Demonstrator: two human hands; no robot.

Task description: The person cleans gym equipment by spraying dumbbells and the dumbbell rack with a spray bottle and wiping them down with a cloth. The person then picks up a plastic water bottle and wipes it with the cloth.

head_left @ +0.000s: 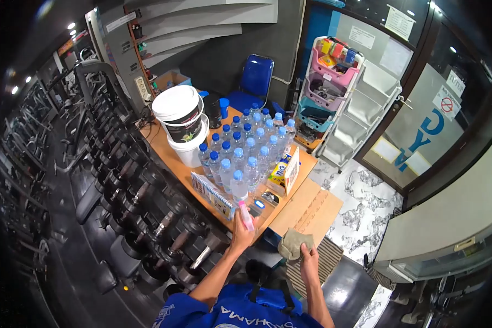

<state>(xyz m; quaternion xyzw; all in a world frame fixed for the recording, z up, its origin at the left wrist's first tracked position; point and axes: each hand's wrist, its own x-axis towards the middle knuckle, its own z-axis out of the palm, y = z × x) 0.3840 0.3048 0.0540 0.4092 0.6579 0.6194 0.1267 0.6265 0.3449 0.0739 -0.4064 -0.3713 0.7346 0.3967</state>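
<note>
My left hand [242, 234] is closed around a small, slim pink bottle [246, 216] at the near edge of the wooden desk [172, 168]. My right hand [309, 261], lower and to the right, pinches a folded khaki cloth [295, 244]. Just beyond the pink bottle stand several clear plastic water bottles [238, 187] with blue caps, grouped upright on the desk. A spiral desk calendar [213, 197] is left of my left hand. A small device with a lit blue-white face [259, 204] lies to its right.
Two stacked white tubs [176, 104] stand on the desk's far left. A yellow box [281, 168] is at its right edge, near a cardboard box [307, 206]. Dumbbell racks [164, 224] line the left. A blue chair [257, 75], basket shelves [325, 87] and a glass door [429, 117] are behind.
</note>
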